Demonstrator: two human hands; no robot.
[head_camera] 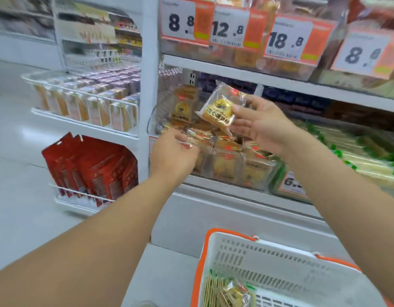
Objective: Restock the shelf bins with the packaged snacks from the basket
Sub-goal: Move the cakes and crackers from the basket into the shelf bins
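While the right hand holds a packaged snack tilted in the air above the clear shelf bin, thumb on the wrapper's front and fingers curled behind it, the left hand reaches into the same bin with fingers bent onto the top of the wrapped snacks piled there; whether it pinches one cannot be told. The bin sits on the middle shelf, below a row of price tags. A white basket with orange handles stands low at the right, and a few more packets lie in its left corner. Red pouches hang on a side rack to the left.
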